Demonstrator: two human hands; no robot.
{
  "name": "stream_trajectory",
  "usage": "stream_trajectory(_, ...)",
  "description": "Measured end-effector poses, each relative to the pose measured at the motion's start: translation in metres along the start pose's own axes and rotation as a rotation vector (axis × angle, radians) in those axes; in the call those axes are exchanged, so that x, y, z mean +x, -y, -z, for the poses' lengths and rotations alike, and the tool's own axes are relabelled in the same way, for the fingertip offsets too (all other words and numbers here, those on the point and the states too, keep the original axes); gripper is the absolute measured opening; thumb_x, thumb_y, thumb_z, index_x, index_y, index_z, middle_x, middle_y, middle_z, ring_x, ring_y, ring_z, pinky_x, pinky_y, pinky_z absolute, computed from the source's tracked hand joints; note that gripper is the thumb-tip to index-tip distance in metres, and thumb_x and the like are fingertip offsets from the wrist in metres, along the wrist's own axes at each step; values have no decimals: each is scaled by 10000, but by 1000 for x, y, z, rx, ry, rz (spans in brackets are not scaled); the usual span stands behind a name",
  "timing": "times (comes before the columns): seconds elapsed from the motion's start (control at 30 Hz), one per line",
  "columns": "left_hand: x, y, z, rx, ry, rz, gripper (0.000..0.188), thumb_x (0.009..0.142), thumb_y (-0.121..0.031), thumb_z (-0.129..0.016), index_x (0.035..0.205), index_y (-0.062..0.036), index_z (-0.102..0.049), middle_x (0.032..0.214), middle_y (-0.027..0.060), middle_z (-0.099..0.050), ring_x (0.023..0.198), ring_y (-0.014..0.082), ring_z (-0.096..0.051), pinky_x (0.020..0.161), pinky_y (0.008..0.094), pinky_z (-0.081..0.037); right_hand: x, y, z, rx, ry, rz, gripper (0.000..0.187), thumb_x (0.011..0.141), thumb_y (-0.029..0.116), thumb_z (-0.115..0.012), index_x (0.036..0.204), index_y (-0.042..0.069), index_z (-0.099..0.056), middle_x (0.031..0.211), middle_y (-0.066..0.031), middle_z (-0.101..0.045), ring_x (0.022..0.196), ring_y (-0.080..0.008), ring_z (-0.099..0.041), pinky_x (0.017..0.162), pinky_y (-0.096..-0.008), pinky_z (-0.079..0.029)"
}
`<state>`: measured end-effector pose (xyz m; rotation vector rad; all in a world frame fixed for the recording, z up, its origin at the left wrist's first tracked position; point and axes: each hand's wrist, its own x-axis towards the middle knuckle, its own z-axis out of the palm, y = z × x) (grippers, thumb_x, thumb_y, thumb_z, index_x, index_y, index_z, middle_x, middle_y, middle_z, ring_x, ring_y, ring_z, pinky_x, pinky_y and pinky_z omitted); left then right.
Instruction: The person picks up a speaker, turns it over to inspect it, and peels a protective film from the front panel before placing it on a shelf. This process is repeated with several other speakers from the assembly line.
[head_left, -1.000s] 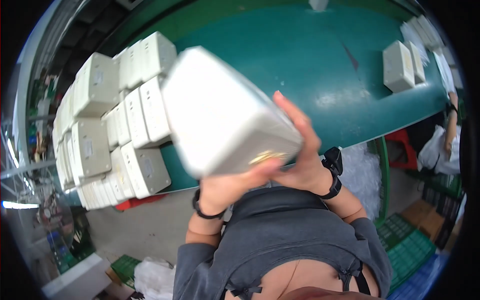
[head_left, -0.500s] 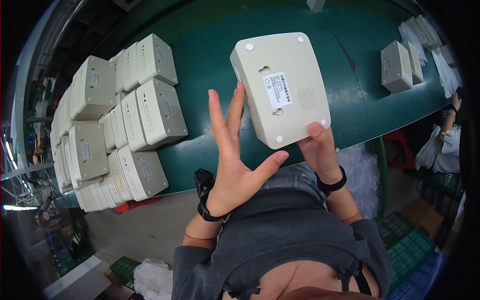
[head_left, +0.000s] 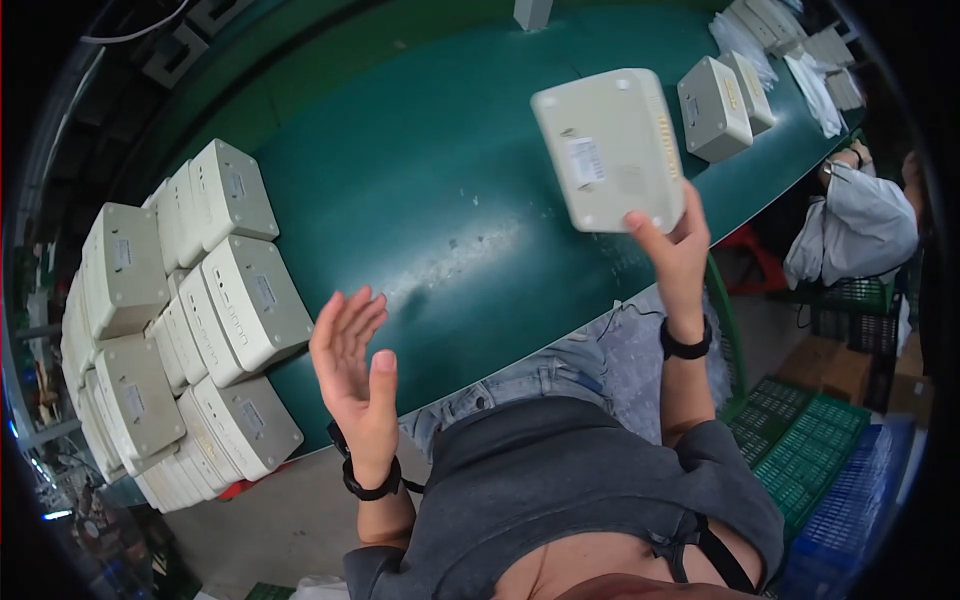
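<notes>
My right hand grips a cream plastic device by its near edge, thumb on the underside and fingers behind. That underside faces me, showing a white label, round feet, keyhole slots and a patch of small holes; gold-coloured marks run along its right side. The device is held up over the green table. My left hand is open and holds nothing, thumb apart from the fingers. It hovers over the table's near edge, just right of stacked cream devices of the same kind.
Two more such devices stand at the far right of the table, near white bags. Another person sits at the right. Green crates, a blue crate and cardboard boxes lie on the floor.
My right hand has carried the device to the right and turned it, bringing its gold-marked side into view. My left hand has drawn away from it, leftward toward the stacks. The view has shifted.
</notes>
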<state>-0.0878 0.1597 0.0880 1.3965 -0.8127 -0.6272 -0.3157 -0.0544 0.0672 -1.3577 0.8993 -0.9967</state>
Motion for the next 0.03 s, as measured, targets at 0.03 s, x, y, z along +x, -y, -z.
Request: stream_trajectory(0.03, 0, 6, 3, -25, 32, 63, 714, 871, -169, -612, 1416, -8, -180, 1374, 238, -375, 1284, 318, -391, 1066, 437, -304, 9, 7, 9, -139, -43, 52, 678, 789, 225, -712, 1320, -45, -389, 1229, -136, -544, 1144, -142, -517, 950, -232, -392)
